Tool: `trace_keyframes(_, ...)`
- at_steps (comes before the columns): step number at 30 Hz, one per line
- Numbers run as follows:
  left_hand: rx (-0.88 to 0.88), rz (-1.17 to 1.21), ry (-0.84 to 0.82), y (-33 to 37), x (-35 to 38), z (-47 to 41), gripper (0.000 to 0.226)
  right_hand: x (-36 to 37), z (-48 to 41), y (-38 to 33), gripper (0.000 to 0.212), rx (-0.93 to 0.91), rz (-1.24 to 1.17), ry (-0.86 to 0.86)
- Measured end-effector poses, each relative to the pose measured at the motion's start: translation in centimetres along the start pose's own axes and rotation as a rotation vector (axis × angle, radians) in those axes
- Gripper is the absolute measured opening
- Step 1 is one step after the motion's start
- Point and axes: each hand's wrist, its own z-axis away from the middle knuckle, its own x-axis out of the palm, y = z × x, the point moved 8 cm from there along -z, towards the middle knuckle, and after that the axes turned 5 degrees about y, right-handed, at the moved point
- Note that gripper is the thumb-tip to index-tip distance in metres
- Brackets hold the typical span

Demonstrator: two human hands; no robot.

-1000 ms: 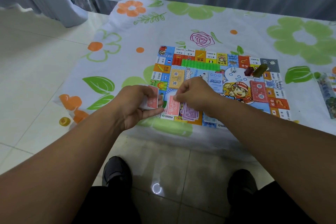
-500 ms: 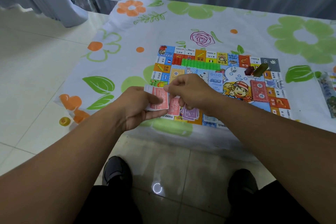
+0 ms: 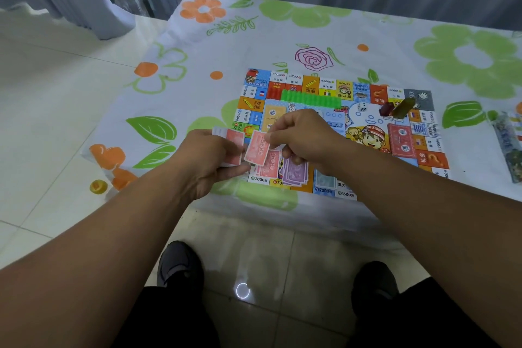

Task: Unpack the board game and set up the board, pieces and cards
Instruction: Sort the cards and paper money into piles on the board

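**Board:** colourful printed cardboard game board (image 3: pixel 310 85); lies flat on the white flower-patterned tablecloth (image 3: pixel 197 65), its near edge close to the table's front edge; judged already set out.

**Left hand** (image 3: pixel 209 161)**:** fingers and thumb curled round a thin stack of pink-red paper play notes (image 3: pixel 234 147); held just beside the board's left edge.

**Right hand** (image 3: pixel 305 138)**:** thumb and forefinger pinch a single pink-red paper note (image 3: pixel 257 150); the note is tilted, above the fanned pile of pink-red notes (image 3: pixel 269 168) on the board's near strip; whether it touches that pile cannot be told.

**Sorted money:** pile of purple paper notes (image 3: pixel 295 171) just beside the red pile; pile of pale blue-grey notes (image 3: pixel 324 179) further right, partly hidden by the right wrist.

**Pieces and cards:** row of bright green plastic houses (image 3: pixel 310 99) along the far side; dark red block (image 3: pixel 386 109) and olive block (image 3: pixel 403 107) touching, near the far right corner; red card deck (image 3: pixel 401 140) on its printed space.

**Step in hand (judged):** dealing notes by colour into piles; a fair stack is left to sort.

**Handling advice:**
- take one note at a time, as thin paper tends to cling in pairs;
- read the colour before letting go;
- release low and flat so the note does not slide;
- square the note on its own colour, clear of the purple pile's edge;
- lift the right wrist when withdrawing, as it could sweep the blue-grey pile.
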Motion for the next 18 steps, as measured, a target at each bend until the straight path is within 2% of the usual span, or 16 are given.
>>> trace_keyframes(3,0.007,0.034,0.082,0.1,-1.1,-0.6,0.022,-0.4,-0.1,1.0,0.014,0.049,0.059,0.005)
trace_keyframes(7,-0.031,0.049,0.013,0.1,-0.3,-0.1,0.008,-0.6,-0.2,1.6,0.013,0.059,0.153,0.025)
trace_keyframes(10,-0.05,0.041,-0.038,0.0,0.4,0.2,0.011,-0.7,-0.4,1.6,0.013,0.049,0.198,0.034)
trace_keyframes(18,-0.038,0.085,-0.109,0.1,1.4,0.8,0.022,-0.3,0.0,0.7,0.017,0.016,0.071,0.018)
